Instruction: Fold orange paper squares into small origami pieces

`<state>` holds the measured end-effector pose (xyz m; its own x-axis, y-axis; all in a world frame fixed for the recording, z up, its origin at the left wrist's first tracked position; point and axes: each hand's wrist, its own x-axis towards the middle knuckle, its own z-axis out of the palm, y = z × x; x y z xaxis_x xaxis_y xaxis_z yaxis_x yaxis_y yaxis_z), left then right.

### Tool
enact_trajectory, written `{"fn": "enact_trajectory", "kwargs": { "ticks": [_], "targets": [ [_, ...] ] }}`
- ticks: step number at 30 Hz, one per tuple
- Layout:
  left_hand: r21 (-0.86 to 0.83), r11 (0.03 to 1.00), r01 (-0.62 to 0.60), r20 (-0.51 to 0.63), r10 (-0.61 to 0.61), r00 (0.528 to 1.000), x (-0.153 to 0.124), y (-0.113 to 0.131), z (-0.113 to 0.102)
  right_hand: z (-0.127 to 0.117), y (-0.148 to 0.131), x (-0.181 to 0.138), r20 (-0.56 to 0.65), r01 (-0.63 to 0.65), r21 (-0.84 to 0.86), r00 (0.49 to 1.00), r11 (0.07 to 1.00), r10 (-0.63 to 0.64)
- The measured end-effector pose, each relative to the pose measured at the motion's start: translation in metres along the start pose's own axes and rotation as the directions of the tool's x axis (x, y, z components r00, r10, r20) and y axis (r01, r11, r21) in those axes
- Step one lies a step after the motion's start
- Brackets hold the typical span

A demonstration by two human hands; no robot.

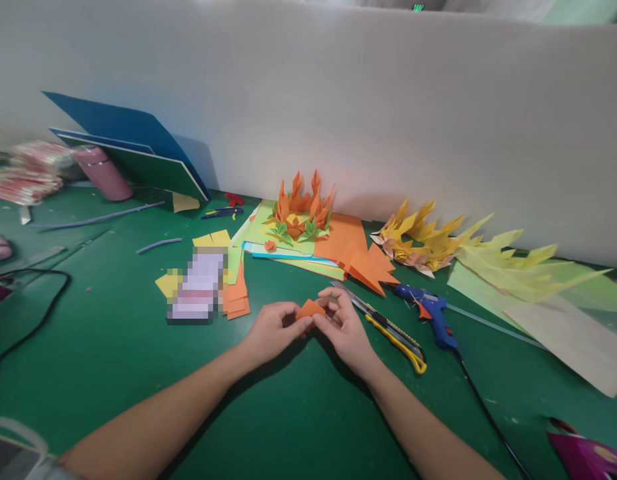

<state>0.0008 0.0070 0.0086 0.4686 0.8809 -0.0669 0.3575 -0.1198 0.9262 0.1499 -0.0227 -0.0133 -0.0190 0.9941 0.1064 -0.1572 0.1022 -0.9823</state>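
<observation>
Between my two hands is a small folded piece of orange paper [310,309], held just above the green table. My left hand [274,328] pinches its left side with thumb and fingers. On the other side my right hand [344,327] grips it the same way, both thumbs meeting at the lower edge. Just right of my right hand lie a yellow-handled utility knife [396,340] and a blue glue gun [433,312]. Beyond the hands stands an orange folded-paper crown [304,210] with green leaves, and a small orange paper flower [270,246] sits before it.
Coloured sheets [298,260] lie under the crown. Yellow [423,233] and pale green paper crowns [518,257] stand at right. Orange slips [236,300] lie beside a blurred-out light purple object [201,283]. A pink bottle [102,173] leans near blue boards [123,123]. The glue gun's cord [483,407] runs frontward.
</observation>
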Motion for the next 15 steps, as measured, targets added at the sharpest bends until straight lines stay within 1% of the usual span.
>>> {"fn": "enact_trajectory", "kwargs": {
  "ticks": [4,7,9,12,15],
  "targets": [
    [-0.144,0.989,0.038,0.038,-0.033,0.999,-0.0008,-0.001,-0.0004,0.0002,0.0009,0.0,0.008,0.0,0.04,1.0,0.999,0.0],
    [-0.198,0.98,0.03,0.055,-0.02,0.998,-0.0016,-0.0009,-0.0002,0.0,0.001,-0.0006,0.022,0.006,0.039,1.0,0.999,-0.007],
    [-0.178,0.984,-0.012,0.042,0.02,0.999,-0.002,-0.0007,0.0001,-0.0003,0.0007,-0.0013,0.018,0.016,0.016,1.0,1.0,-0.016],
    [-0.09,0.993,-0.08,-0.005,0.08,0.997,-0.0017,-0.0011,-0.0002,-0.0007,0.0002,-0.0019,0.002,0.029,0.0,1.0,1.0,-0.029],
    [-0.025,0.994,-0.104,-0.068,0.102,0.992,0.0005,-0.0031,-0.0021,-0.0013,-0.0001,-0.0011,0.001,0.022,0.024,1.0,0.999,-0.022]
  ]
}}
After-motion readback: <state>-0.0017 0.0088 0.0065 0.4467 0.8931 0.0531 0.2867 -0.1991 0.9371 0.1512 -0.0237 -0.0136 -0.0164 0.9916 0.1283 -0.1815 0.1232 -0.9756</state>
